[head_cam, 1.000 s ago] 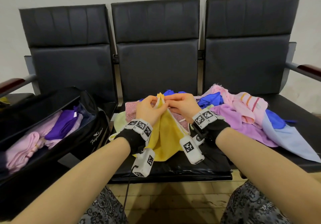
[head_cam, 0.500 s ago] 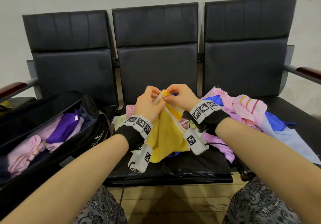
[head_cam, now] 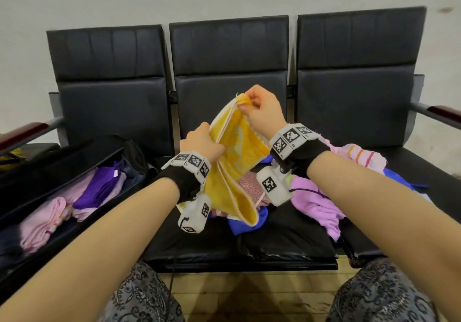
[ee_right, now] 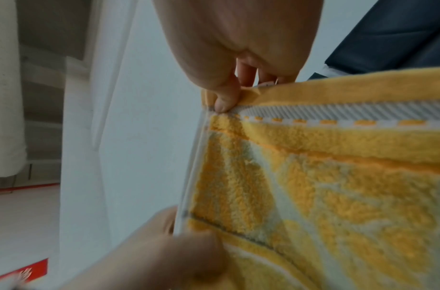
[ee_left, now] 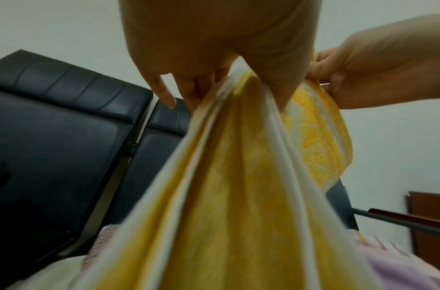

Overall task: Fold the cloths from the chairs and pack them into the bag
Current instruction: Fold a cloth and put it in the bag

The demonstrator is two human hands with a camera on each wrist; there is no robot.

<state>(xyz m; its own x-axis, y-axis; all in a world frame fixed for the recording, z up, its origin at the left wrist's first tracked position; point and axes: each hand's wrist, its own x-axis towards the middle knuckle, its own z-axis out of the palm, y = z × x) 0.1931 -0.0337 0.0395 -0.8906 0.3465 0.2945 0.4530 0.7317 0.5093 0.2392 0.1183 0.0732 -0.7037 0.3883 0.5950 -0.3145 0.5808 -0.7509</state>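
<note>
My right hand [head_cam: 262, 108] pinches the yellow towel [head_cam: 239, 162] by its top corner; my left hand [head_cam: 203, 142] grips its edge lower down, above the middle chair [head_cam: 229, 77]. Bag [head_cam: 74, 162], left of that chair: several folded cloths packed. Loose pile [head_cam: 321, 197] on its seat: still unfolded.

Both forearms extend forward, each wrist wearing a black band with a tagged white camera unit. The right hand [head_cam: 262, 108] is raised above and ahead of the left, thumb and forefinger pinching the top corner of the towel [head_cam: 237, 169]. The left hand [head_cam: 202, 143] sits lower, just beside the right wrist, thumb and fingers clamped on the towel's doubled edge. The little finger [ee_left: 164, 92] points free of the fabric.
</note>
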